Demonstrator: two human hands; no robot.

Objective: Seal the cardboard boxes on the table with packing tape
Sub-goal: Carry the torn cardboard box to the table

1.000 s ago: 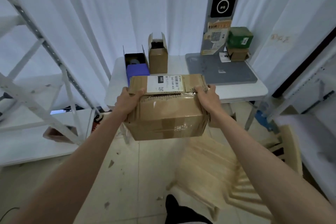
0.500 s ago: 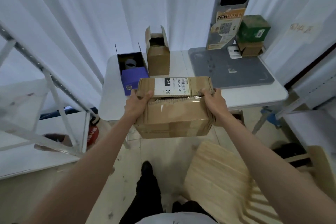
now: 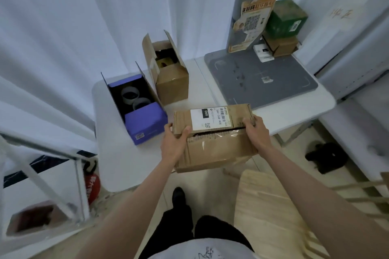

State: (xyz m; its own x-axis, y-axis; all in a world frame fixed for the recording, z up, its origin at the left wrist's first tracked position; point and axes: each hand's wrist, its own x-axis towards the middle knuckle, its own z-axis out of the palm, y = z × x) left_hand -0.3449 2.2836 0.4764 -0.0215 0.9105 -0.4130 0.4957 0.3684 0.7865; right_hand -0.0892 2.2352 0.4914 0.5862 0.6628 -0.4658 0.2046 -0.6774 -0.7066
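Fine print on the cardboard box (image 3: 212,139) label (image 3: 210,119) too small to read; box underside hidden; kiosk (image 3: 259,6) cut off at the top edge.

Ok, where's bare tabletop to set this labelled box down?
The near-left of the white table, in front of the purple box, is bare, as is the strip between the tall open carton and the grey mat. The back right is crowded with the green box stack. Both hands grip the labelled box.
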